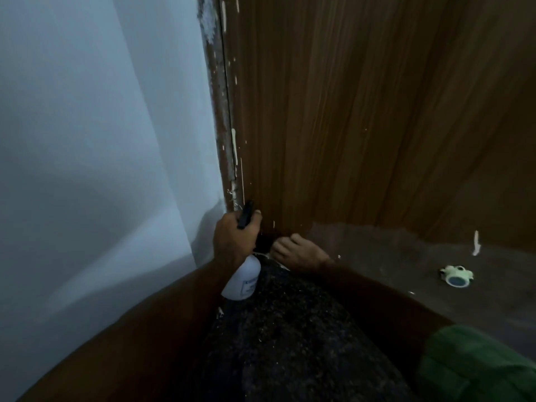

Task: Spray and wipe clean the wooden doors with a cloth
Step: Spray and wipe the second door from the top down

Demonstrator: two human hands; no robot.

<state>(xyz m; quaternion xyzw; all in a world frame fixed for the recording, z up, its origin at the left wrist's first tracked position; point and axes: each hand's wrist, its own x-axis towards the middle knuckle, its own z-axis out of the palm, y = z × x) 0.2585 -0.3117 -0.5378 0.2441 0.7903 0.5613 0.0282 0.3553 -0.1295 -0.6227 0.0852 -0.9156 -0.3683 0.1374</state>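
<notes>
The brown wooden door (362, 117) fills the upper right, with pale paint flecks along its left edge and frame (224, 140). My left hand (233, 237) grips the black trigger head of a white spray bottle (243, 281), its nozzle pointing at the door's bottom left corner. My right hand (295, 252) is low at the foot of the door, fingers curled over a white cloth (279, 266). Only a thin edge of the cloth shows beneath the hand.
A pale wall (101, 140) stands close on the left. My knee in dark speckled fabric (290, 329) lies between my arms. A small green and white object (456, 276) and a white scrap (475, 242) lie on the grey floor (406, 271) at right.
</notes>
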